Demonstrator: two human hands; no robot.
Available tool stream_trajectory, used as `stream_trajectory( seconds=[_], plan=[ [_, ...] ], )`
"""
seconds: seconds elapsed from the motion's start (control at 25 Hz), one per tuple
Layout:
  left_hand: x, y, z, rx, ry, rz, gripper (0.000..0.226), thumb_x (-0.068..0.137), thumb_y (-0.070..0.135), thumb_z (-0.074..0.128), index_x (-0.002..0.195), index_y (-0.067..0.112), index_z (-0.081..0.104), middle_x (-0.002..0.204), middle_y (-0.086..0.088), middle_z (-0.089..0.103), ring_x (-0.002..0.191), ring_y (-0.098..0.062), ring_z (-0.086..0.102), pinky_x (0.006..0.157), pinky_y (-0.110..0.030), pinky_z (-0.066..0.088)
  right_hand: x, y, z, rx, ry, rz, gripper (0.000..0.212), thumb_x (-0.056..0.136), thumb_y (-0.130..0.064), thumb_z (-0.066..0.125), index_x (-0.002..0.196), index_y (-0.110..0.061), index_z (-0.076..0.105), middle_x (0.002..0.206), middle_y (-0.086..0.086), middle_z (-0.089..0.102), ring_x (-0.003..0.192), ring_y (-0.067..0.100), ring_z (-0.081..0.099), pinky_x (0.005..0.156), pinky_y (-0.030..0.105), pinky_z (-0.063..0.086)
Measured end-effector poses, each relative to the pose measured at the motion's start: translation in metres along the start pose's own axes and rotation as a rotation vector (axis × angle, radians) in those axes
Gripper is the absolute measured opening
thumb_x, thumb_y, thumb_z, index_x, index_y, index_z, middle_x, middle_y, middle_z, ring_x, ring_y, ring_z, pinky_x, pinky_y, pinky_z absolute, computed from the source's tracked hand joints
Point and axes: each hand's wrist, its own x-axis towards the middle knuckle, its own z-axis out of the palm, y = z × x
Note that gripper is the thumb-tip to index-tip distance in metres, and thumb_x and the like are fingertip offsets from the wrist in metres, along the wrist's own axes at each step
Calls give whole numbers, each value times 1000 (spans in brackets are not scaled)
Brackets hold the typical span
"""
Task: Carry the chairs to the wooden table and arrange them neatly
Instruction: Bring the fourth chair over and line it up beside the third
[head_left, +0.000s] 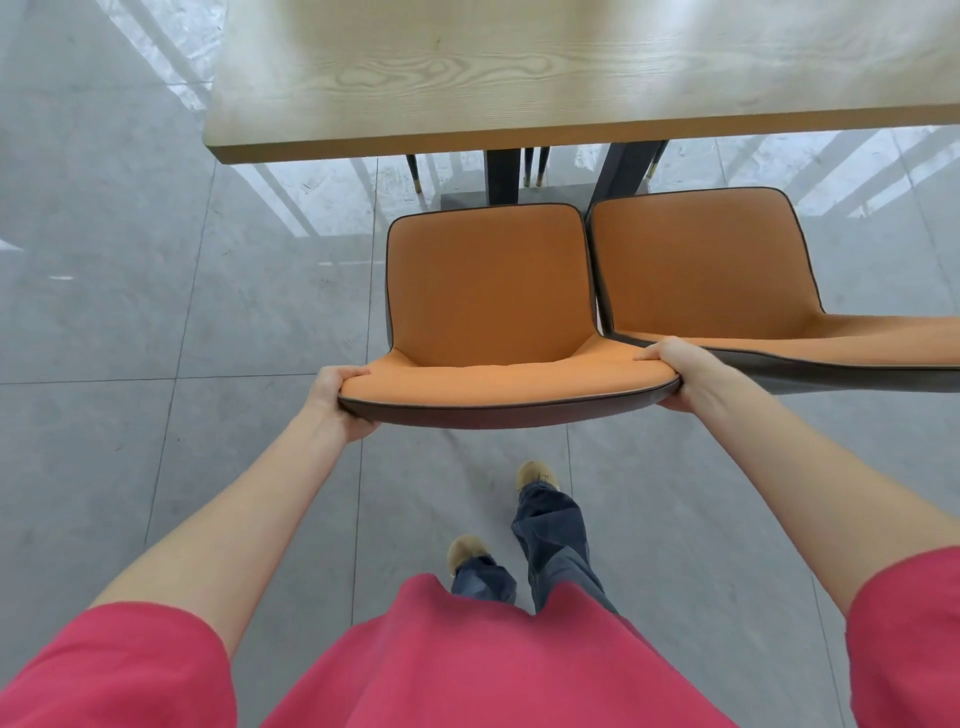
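Grey floor tiles (130, 322) carry two orange padded chairs before the pale wooden surface (519, 78); left hand (337, 400) and right hand (680, 374) clench fingers on the left orange padded chair's backrest (498, 384), touching the second orange padded chair (701, 265).

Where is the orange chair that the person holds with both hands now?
In the head view, the held chair is at centre, just before the wooden table edge, its right side against a second orange chair.

Floor (130, 312) left open; 2nd chair (696, 260) blocks right.
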Motion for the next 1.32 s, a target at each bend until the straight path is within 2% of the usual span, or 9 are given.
stream_trajectory(
  seconds=[0.12, 0.28, 0.36, 0.48, 0.68, 0.84, 1.0, 1.16, 1.32],
  plan=[
    [3, 10, -8, 35, -8, 8, 17, 90, 14, 41, 80, 8, 52, 75, -3, 55, 40, -17, 63, 35, -17, 48, -1, 6, 10, 13, 5, 11, 15, 88, -3, 48, 102, -8, 45, 77, 7, 50, 65, 18, 51, 49, 29, 42],
    [5, 9, -9, 24, -8, 13, 16, 90, 16, 41, 80, 9, 52, 76, -4, 56, 63, -17, 57, 37, -17, 50, -4, 4, 11, -2, 19, 27, 12, 89, -4, 47, 100, -8, 46, 76, 7, 50, 64, 17, 51, 50, 27, 43],
    [3, 4, -7, 1, -17, 13, 17, 90, 16, 40, 80, 10, 52, 72, -4, 58, 56, -17, 60, 37, -17, 49, -7, 2, 9, -23, 11, 54, 3, 90, -6, 47, 90, -8, 48, 76, 6, 50, 64, 16, 50, 50, 27, 43],
    [0, -9, -3, -29, -27, -3, 17, 90, 15, 40, 80, 10, 53, 68, -4, 60, 56, -18, 60, 35, -17, 48, -6, 0, -3, -70, 17, 83, 17, 92, -9, 47, 75, -9, 45, 75, 5, 50, 64, 16, 50, 50, 27, 42],
    [-3, -15, 0, -23, -17, -7, 16, 90, 14, 40, 80, 9, 51, 75, -5, 55, 65, -18, 54, 35, -20, 49, -5, 1, -13, -71, -18, 73, 7, 91, -12, 50, 97, -9, 47, 78, 6, 52, 68, 16, 52, 53, 28, 43],
    [-7, -12, -2, 19, -18, -40, 10, 90, 16, 43, 94, 8, 48, 83, -8, 54, 71, -21, 53, 58, -37, 49, -10, 3, -18, -68, -74, 28, 17, 91, -18, 54, 106, -12, 48, 81, 5, 54, 70, 16, 53, 55, 30, 46],
    [-19, -6, -5, 388, 109, 117, 4, 90, 16, 46, 89, 12, 47, 92, -8, 48, 81, -21, 51, 87, -42, 46, -21, 9, -30, -40, -81, -50, 17, 93, -18, 52, 108, -11, 49, 88, 9, 56, 76, 20, 58, 72, 35, 50],
    [-42, -6, 1, 955, 122, 421, 15, 92, 18, 41, 93, 13, 54, 104, -8, 47, 92, -19, 44, 80, -30, 36, -37, 24, -33, -301, 42, -262, 35, 95, -31, 45, 124, -11, 51, 111, 11, 55, 101, 27, 56, 91, 38, 47],
    [-52, -13, 10, 1375, 93, 675, 42, 94, 25, 40, 133, 11, 46, 142, -10, 44, 129, -26, 41, 105, -33, 31, -59, 34, -43, -821, 285, -659, 41, 97, -32, 39, 132, -13, 49, 134, 12, 54, 122, 32, 47, 100, 38, 39]
  ],
)
